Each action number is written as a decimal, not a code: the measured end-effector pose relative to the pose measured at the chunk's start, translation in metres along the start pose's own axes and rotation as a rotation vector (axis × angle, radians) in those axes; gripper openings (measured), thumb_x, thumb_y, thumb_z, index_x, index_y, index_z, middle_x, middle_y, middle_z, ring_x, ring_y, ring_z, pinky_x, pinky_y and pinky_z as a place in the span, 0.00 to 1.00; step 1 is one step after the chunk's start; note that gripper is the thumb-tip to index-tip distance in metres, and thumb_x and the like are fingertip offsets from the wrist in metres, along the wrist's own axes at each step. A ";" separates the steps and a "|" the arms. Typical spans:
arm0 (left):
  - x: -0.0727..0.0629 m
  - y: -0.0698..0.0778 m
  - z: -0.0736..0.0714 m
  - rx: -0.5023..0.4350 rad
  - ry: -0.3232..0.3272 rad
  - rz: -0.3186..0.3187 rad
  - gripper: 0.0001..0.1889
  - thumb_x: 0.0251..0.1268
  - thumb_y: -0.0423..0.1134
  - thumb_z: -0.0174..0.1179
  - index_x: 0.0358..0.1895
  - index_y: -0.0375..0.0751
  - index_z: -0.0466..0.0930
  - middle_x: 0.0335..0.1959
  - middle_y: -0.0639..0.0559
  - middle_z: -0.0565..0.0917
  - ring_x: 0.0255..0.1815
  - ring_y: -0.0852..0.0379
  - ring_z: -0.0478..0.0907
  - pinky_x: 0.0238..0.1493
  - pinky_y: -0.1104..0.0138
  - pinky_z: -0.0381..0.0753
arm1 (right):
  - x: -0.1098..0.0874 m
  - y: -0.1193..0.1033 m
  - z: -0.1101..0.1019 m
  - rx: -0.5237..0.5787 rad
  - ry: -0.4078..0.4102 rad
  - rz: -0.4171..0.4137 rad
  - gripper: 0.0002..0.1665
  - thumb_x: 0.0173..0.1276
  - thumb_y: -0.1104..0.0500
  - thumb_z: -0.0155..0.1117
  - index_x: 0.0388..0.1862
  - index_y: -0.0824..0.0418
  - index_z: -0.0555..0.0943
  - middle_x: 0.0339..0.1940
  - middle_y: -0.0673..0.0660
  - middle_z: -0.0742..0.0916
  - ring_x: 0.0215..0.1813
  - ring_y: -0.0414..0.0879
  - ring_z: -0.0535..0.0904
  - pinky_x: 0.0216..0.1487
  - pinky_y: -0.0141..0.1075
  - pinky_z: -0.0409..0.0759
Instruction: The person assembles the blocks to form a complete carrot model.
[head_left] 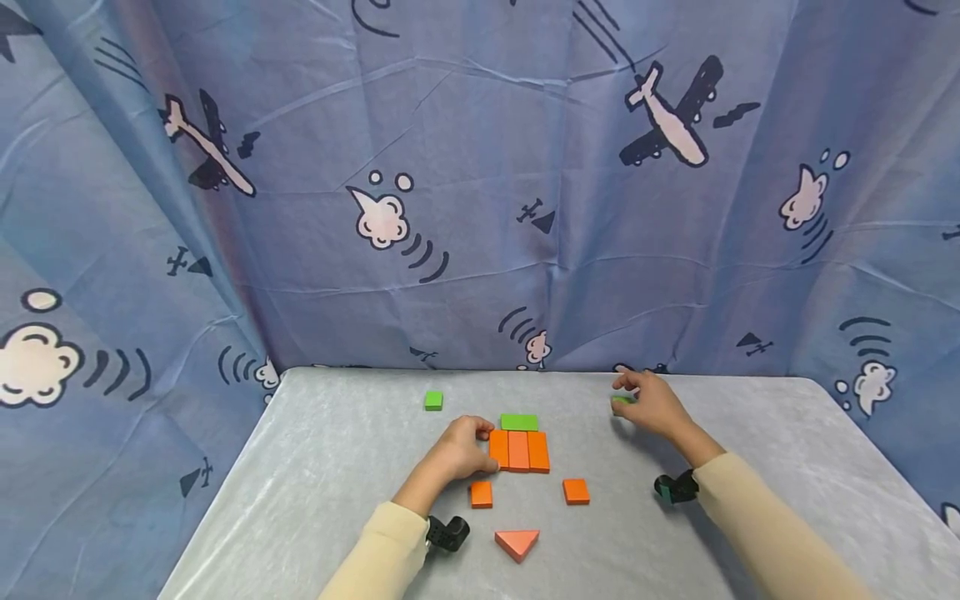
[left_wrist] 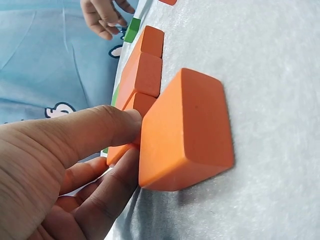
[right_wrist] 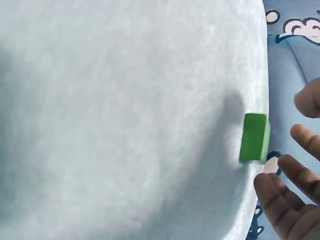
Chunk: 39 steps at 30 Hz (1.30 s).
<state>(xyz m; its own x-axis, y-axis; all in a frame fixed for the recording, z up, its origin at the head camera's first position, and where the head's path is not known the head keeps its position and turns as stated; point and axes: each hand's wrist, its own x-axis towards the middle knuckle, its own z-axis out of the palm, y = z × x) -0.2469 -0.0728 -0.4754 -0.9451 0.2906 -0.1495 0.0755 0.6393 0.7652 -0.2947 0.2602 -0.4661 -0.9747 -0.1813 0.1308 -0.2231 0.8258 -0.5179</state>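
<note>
Three upright-laid orange blocks stand side by side in a row, the middle one [head_left: 518,451] paler. My left hand [head_left: 459,448] is at the row's left end, its thumb and fingers pinching the leftmost orange block [head_left: 498,449]. In the left wrist view, the thumb [left_wrist: 120,125] covers part of that block. A long green block [head_left: 519,422] lies along the row's far side. At the back right, my right hand [head_left: 654,406] hovers with spread fingers around a small green block [head_left: 621,401]. The right wrist view shows this green block [right_wrist: 254,137] apart from the fingers.
Two small orange square blocks, left [head_left: 481,495] and right [head_left: 576,492], lie nearer than the row. A salmon triangular block [head_left: 517,544] sits closest to me. Another small green block [head_left: 433,401] is at the back left. A patterned blue curtain [head_left: 465,167] hangs behind the table.
</note>
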 end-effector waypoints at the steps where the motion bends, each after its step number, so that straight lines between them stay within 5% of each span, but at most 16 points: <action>1: 0.000 0.000 0.000 -0.001 -0.002 -0.003 0.30 0.41 0.31 0.76 0.53 0.31 0.78 0.43 0.46 0.81 0.46 0.52 0.76 0.55 0.56 0.76 | 0.000 0.001 0.000 0.000 -0.004 -0.003 0.21 0.59 0.58 0.65 0.50 0.67 0.80 0.49 0.70 0.80 0.46 0.62 0.80 0.46 0.53 0.79; 27: -0.001 0.001 -0.001 -0.017 -0.010 -0.026 0.31 0.42 0.31 0.75 0.55 0.32 0.78 0.45 0.46 0.81 0.48 0.52 0.76 0.56 0.57 0.77 | 0.008 0.015 0.011 -0.004 -0.046 0.013 0.17 0.53 0.64 0.68 0.43 0.69 0.83 0.40 0.66 0.84 0.41 0.59 0.82 0.36 0.43 0.82; 33: 0.000 0.000 -0.001 -0.010 -0.003 -0.017 0.30 0.42 0.31 0.75 0.55 0.32 0.78 0.44 0.47 0.81 0.46 0.53 0.76 0.54 0.57 0.77 | 0.009 0.005 0.012 0.019 -0.045 -0.022 0.17 0.56 0.62 0.68 0.44 0.68 0.82 0.39 0.64 0.85 0.39 0.55 0.82 0.32 0.39 0.80; 39: -0.001 0.000 -0.001 -0.024 -0.009 -0.022 0.31 0.41 0.31 0.76 0.55 0.31 0.78 0.45 0.46 0.81 0.47 0.52 0.76 0.55 0.57 0.77 | 0.010 -0.016 0.016 0.014 -0.056 -0.077 0.17 0.56 0.63 0.68 0.45 0.67 0.82 0.42 0.63 0.86 0.40 0.53 0.82 0.40 0.45 0.81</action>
<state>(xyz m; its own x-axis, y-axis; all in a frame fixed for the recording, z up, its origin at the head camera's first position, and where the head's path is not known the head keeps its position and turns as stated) -0.2467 -0.0742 -0.4746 -0.9435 0.2830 -0.1724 0.0466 0.6285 0.7764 -0.3011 0.2366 -0.4702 -0.9537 -0.2742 0.1238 -0.2977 0.8005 -0.5202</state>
